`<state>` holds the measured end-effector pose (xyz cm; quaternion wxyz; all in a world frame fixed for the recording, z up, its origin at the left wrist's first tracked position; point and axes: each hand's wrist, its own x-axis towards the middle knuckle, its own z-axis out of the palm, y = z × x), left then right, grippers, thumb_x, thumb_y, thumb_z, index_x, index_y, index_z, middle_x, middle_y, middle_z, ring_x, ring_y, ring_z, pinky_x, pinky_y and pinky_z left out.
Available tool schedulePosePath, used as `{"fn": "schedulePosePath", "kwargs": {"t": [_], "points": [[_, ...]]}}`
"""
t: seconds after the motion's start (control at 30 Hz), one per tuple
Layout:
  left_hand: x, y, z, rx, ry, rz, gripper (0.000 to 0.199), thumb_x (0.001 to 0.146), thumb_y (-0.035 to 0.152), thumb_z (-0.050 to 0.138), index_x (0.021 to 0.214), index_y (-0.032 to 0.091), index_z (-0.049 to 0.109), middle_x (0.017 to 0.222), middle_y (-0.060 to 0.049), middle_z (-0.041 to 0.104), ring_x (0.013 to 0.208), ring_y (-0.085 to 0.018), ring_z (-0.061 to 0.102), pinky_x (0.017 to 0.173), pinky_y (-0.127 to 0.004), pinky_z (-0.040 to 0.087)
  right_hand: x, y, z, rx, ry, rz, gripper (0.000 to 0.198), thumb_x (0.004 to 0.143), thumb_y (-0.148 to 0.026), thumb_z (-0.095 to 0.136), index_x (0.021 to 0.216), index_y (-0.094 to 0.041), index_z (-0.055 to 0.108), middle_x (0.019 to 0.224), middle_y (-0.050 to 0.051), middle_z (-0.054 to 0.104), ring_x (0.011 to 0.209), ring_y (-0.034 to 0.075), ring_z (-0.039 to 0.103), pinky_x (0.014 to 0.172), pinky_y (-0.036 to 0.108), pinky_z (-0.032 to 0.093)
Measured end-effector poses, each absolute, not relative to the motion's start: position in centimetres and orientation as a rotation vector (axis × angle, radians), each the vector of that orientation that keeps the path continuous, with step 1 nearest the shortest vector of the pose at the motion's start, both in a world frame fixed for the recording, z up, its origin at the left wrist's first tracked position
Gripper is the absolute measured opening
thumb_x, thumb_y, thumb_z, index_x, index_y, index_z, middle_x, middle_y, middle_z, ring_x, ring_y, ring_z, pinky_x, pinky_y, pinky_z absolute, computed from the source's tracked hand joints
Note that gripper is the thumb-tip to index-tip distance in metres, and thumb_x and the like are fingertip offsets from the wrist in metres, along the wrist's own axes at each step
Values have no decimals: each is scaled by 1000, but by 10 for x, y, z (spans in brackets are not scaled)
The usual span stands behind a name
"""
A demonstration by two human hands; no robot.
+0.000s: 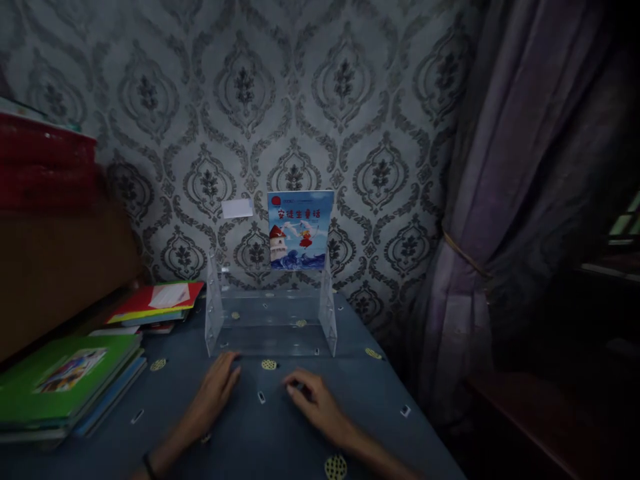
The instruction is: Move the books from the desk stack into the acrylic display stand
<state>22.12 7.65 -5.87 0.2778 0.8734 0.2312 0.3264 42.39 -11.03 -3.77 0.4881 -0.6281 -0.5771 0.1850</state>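
Note:
A clear acrylic tiered rack stands on the table against the patterned wall. On its top tier, toward the right, a blue children's book with red Chinese lettering is propped upright. My left hand is just in front of the rack's left foot, fingers loosely stretched and holding nothing. In front of the rack's right half, my right hand rests near the tabletop. Its fingers are curved, with a gap between thumb and forefinger and nothing in it.
A stack of books with a green cover lies at the left, with a red and yellow pile behind it. A large brown box is beyond them. The dark blue tablecloth covers the table; a tied curtain hangs at right.

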Motion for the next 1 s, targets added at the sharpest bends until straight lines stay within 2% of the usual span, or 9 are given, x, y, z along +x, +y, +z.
{"fn": "schedulePosePath", "kwargs": {"t": [0.13, 0.3, 0.43, 0.57, 0.77, 1.0], "points": [[180, 74, -86, 2381, 809, 899, 42, 99, 53, 40, 116, 25, 67, 115, -9, 73, 113, -27, 69, 105, -49, 54, 401, -106, -64, -1540, -1432, 576, 34, 92, -42, 51, 98, -21, 76, 93, 7, 72, 87, 25, 65, 82, 36, 50], [158, 71, -83, 2428, 938, 945, 38, 101, 48, 38, 104, 26, 68, 105, -7, 74, 104, -26, 70, 105, -48, 54, 397, -100, -72, -1492, -1373, 662, 45, 92, -56, 52, 100, -19, 77, 87, 9, 72, 84, 28, 66, 79, 39, 51], [159, 66, -78, 2525, 987, 858, 34, 102, 39, 36, 104, 25, 67, 108, -8, 73, 107, -27, 68, 109, -50, 51, 398, -99, -72, -1481, -1383, 661, 47, 90, -60, 53, 94, -20, 77, 88, 9, 74, 84, 29, 68, 79, 40, 52], [158, 62, -77, 2615, 962, 799, 31, 103, 29, 36, 109, 25, 65, 113, -6, 71, 109, -24, 67, 112, -48, 47, 397, -98, -68, -1511, -1424, 648, 48, 88, -62, 52, 92, -21, 77, 86, 9, 74, 81, 29, 68, 77, 40, 53], [156, 60, -67, 2684, 961, 686, 25, 103, 24, 40, 110, 22, 64, 113, -8, 68, 109, -23, 64, 106, -44, 50, 396, -94, -64, -1494, -1439, 637, 41, 88, -57, 54, 91, -22, 76, 86, 8, 75, 81, 28, 69, 77, 39, 54], [155, 62, -61, 2783, 1011, 500, 22, 103, 21, 42, 112, 19, 61, 115, -10, 65, 108, -24, 62, 103, -41, 49, 379, -70, -72, -1535, -1282, 649, 49, 81, -64, 56, 89, -19, 74, 77, 9, 74, 72, 27, 68, 71, 39, 54]]}}
